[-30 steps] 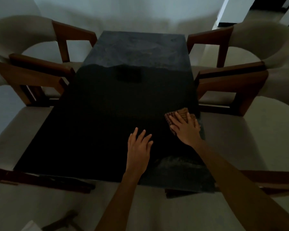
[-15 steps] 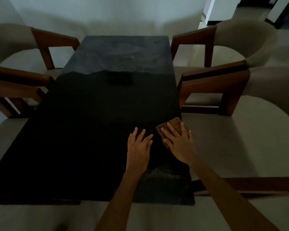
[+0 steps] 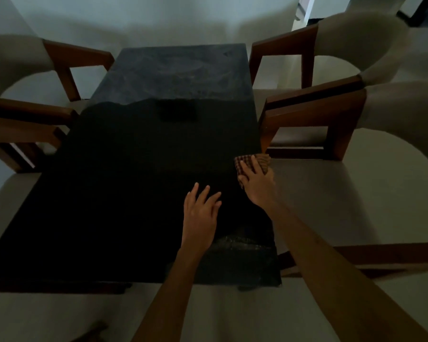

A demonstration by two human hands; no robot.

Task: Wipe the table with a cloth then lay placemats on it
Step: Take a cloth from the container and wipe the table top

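At the right edge of the dark table [image 3: 143, 154], the right hand [image 3: 258, 183] presses flat, fingers straight, on a checked cloth [image 3: 253, 162]. Just left of the cloth, the left hand [image 3: 200, 213] rests on the tabletop with fingers spread, holding nothing. Wooden-armed chairs [image 3: 314, 114] flank the table.

One table [image 3: 139, 169], four chairs [image 3: 331, 104], one cloth [image 3: 260, 160], two hands [image 3: 200, 213].
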